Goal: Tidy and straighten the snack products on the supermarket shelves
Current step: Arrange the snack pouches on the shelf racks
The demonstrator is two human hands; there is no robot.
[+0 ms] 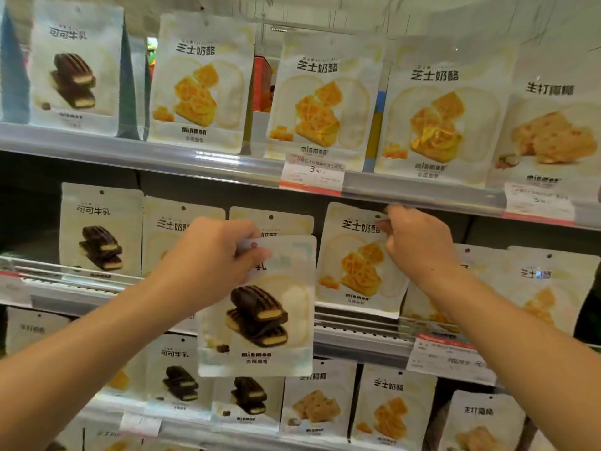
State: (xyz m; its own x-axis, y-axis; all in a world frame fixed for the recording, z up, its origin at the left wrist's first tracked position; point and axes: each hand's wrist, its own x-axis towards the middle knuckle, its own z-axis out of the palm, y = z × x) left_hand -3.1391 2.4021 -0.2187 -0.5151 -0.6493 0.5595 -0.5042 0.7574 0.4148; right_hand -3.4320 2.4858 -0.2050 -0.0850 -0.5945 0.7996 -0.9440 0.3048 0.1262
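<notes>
The left hand (208,255) gripped a chocolate biscuit pouch (260,307) by its top edge, fingers (257,253) curled over the upper left corner; the pouch hung upright in front of the middle shelf (357,340), overlapping the cheese pouches (182,229) standing behind it. The right hand (419,242) pinched the upper right corner of a cheese biscuit pouch (357,265), which stood slightly tilted on the middle shelf, just beside the chocolate pouch. Its top edge reached up to the rail of the upper shelf (227,164). That rail carried a price tag (312,174) above both hands. More pouches filled the lower shelf (325,398) and the upper shelf.
</notes>
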